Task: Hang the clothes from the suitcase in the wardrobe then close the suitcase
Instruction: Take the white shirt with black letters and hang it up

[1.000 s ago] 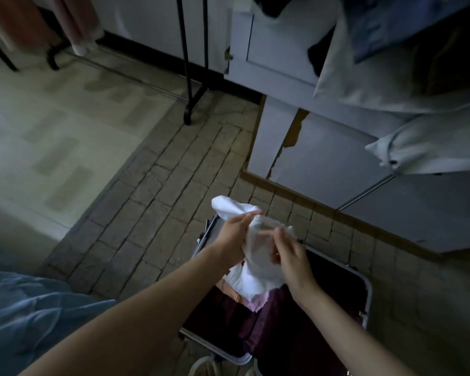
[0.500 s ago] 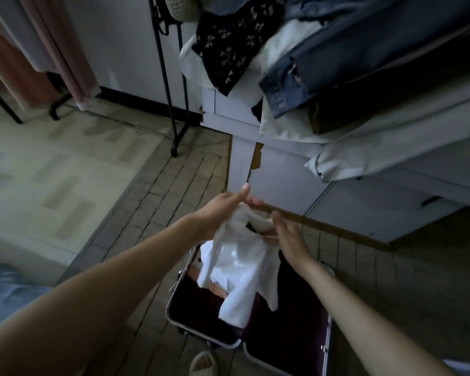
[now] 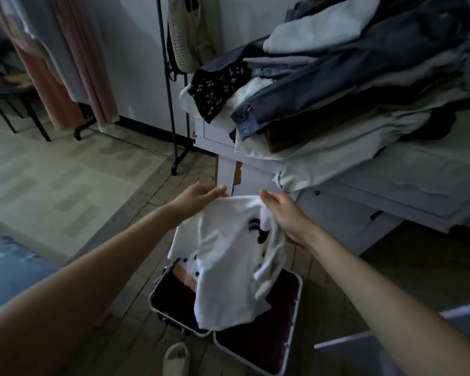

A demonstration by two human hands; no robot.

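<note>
Hands up front, both on white garment [image 3: 228, 256] held above open suitcase [image 3: 293, 302] on the floor. Left hand [image 3: 194, 198] pinches top edge of the cloth at its left end, fingers fairly straight w/ thumb under. Right hand [image 3: 285, 213] holds the right side of the top edge, fingers loosely curled round the fabric; exact grip partly hidden by cloth. Garment hangs down between both hands, dark print showing near right hand, lower hem drooping over the suitcase interior. Suitcase has metal-look frame, dark red lining, both halves laid flat; more clothes inside, incl. something peach/orange [image 3: 185, 278] at the far left corner, under the white piece. Pale slipper [image 3: 175, 359] on floor just beside suitcase near edge. Desk [image 3: 391, 191] behind, white w/ drawers, stacked w/ a pile of folded clothes [image 3: 337, 85] (denim, dark floral, pale fabrics), some overhanging its front edge. Black clothes rack [image 3: 171, 104] left of desk, w/ pink garments [image 3: 71, 63] hanging further left.
</note>
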